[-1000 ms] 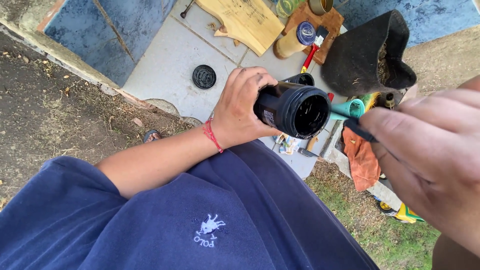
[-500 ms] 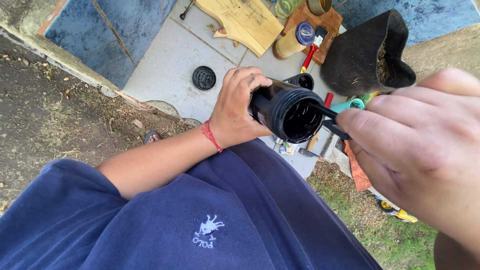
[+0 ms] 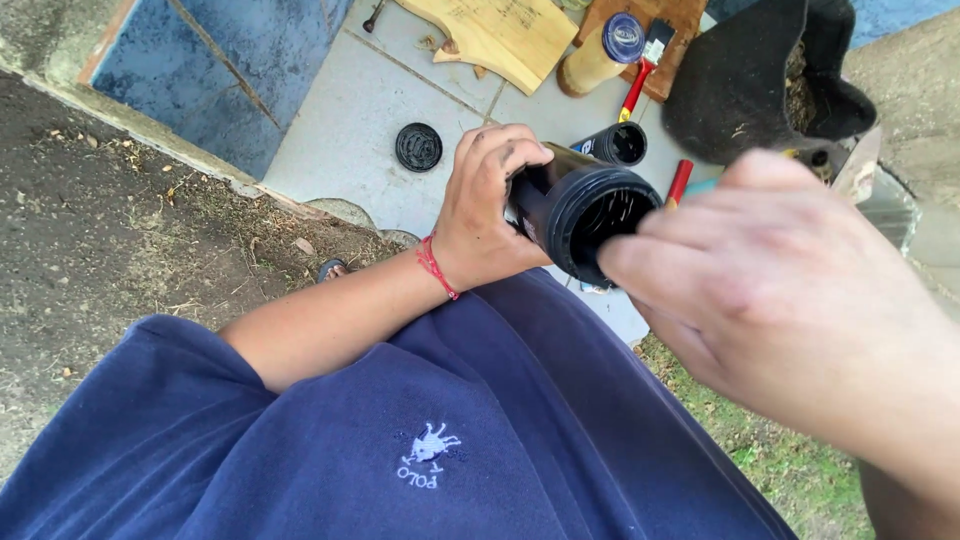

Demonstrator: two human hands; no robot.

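Note:
My left hand (image 3: 490,215), with a red string at the wrist, grips a black cylindrical jar (image 3: 590,215) by its body. The jar is tipped so its open mouth faces me, and thin pale strands show inside. My right hand (image 3: 790,310) fills the foreground at the right, its fingertips pinched together at the jar's rim. The thin dark stick it held a moment ago is hidden behind those fingers. My dark blue shirt (image 3: 400,430) covers the lower part of the view.
On the grey tiles lie a round black lid (image 3: 418,147), a small black tube (image 3: 615,143), a wooden board (image 3: 500,35), a tan jar with a blue lid (image 3: 600,55) and a red-handled brush (image 3: 645,70). A black soil-filled bag (image 3: 740,85) stands behind. Bare dirt (image 3: 90,230) lies left, grass (image 3: 780,470) lower right.
My right hand has moved left, bringing the thin dark stick to the jar's mouth, and now covers part of the rim. My left hand has kept the jar steady.

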